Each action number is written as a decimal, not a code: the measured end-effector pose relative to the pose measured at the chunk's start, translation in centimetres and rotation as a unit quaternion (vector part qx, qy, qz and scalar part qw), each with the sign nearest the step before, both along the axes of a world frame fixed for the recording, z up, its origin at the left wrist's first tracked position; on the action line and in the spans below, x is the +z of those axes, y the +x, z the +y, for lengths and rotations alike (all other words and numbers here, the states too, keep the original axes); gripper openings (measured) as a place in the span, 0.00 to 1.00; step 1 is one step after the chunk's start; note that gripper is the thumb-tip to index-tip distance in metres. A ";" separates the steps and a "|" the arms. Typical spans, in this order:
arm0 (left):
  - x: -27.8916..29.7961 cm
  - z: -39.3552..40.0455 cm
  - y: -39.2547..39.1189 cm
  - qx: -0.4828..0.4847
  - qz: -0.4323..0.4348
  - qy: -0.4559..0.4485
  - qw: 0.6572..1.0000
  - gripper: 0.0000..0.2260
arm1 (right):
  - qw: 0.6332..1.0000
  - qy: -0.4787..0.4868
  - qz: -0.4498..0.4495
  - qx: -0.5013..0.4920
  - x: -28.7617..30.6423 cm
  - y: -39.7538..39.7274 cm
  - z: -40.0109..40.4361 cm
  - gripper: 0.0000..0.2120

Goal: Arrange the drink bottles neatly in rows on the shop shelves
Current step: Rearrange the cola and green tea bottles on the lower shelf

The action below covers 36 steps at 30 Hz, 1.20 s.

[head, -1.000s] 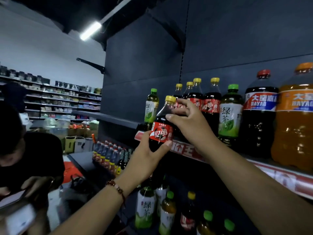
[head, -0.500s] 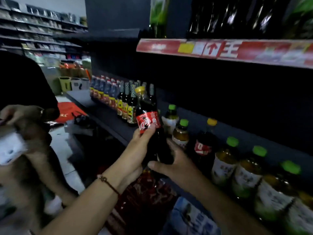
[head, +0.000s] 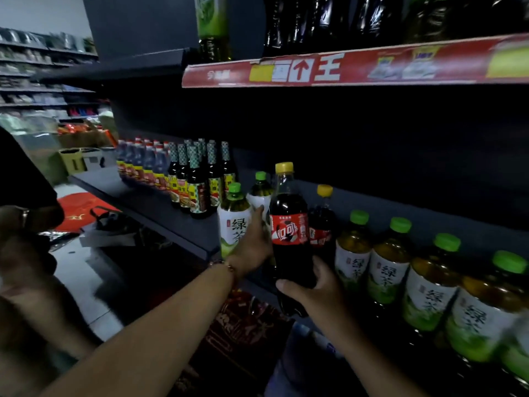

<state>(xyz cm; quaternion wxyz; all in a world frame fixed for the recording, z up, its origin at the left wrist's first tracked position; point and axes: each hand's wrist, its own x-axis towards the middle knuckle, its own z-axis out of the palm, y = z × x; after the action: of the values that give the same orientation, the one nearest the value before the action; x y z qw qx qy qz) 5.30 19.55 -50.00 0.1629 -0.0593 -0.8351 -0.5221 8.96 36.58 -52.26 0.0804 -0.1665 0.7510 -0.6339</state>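
Nearest, the right hand [head: 312,287] wraps its grip round the lower body of the cola [head: 289,233], thumb across the front. The left hand [head: 252,242] touches the bottle's label side at nine o'clock with fingers nearly straight, its grip released. The cola stands upright at the shelf [head: 183,224] front. Green teas [head: 429,285] line up toward three o'clock; another tea [head: 233,219] stands at nine. Behind, at one o'clock, a second cola [head: 322,222]. Farther, at ten o'clock, sauce bottles [head: 197,184].
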 end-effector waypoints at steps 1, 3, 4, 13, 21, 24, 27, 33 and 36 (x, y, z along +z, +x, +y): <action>-0.8 0.5 -0.9 0.006 0.030 -0.020 0.999 0.37 | 1.000 0.004 0.002 -0.005 -0.5 -0.1 0.3 0.25; -2.3 1.0 -2.7 0.045 0.051 -0.017 0.998 0.38 | 1.000 0.012 -0.003 -0.008 -1.6 -0.3 1.1 0.20; -2.9 0.9 -3.2 0.066 0.053 -0.010 0.996 0.38 | 1.000 0.019 -0.008 -0.006 -2.1 -0.5 1.5 0.20; -4.5 -3.1 1.8 0.135 0.072 0.097 0.983 0.25 | 0.999 0.035 -0.011 -0.034 -4.1 -1.7 -0.2 0.24; -5.5 -7.5 5.4 0.183 0.090 0.155 0.967 0.27 | 0.991 0.042 0.071 -0.107 -4.6 -6.2 -6.3 0.34; -5.5 -8.4 5.5 0.187 0.090 0.177 0.962 0.26 | 0.989 0.041 0.076 -0.122 -5.0 -8.1 -8.3 0.35; -5.5 -9.1 5.5 0.183 0.085 0.176 0.964 0.27 | 0.988 0.046 0.063 -0.134 -5.5 -9.6 -9.5 0.35; -5.4 -10.1 5.4 0.195 0.078 0.200 0.957 0.25 | 0.985 0.071 0.059 -0.146 -7.1 -10.4 -10.7 0.36; -5.1 -9.9 5.5 0.195 0.078 0.211 0.955 0.23 | 0.983 0.076 0.059 -0.157 -7.2 -10.2 -10.8 0.35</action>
<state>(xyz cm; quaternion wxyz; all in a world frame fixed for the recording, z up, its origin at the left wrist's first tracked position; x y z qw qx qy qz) 10.78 9.65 -55.08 0.3350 0.1001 -0.6861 -0.6380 -1.27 25.81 -59.42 -0.0519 -0.0765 0.8174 -0.5685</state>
